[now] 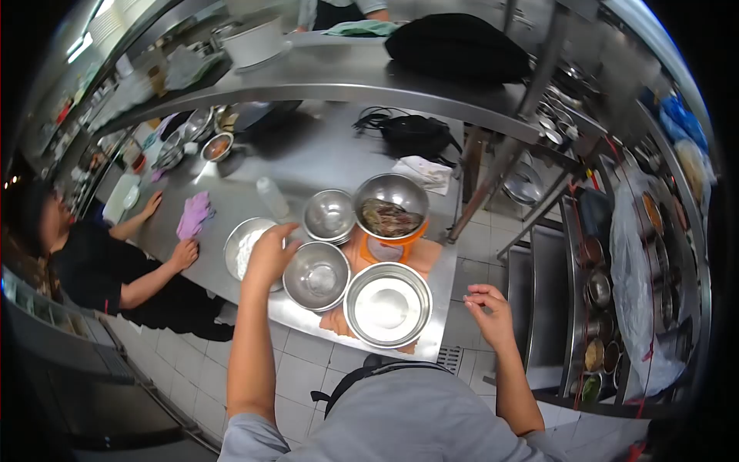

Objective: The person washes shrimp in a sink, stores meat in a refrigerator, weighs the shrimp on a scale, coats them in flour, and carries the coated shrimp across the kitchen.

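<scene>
My left hand (269, 252) hovers over a metal bowl of white powder (240, 245), covering part of it. Its visible fingers are apart, with nothing seen between them. Beside it sits a steel bowl (316, 279) whose inside looks bare. Off the table's right edge, my right hand (489, 309) hangs in the air, fingers loosely bent and apart, holding nothing visible. A larger steel bowl (389, 306), pale inside, stands at the front. Behind it, a bowl with brownish, meat-like pieces (390, 218) rests on an orange scale (385, 249). Stacked bowls (329, 216) stand to its left.
A clear bottle (272, 199), a white cloth (423, 175) and a black bag-like item (416, 135) are on the steel table (308, 131). At left, a co-worker (131, 269) stands near a pink cloth (195, 215). A loaded shelf rack (570, 308) stands right.
</scene>
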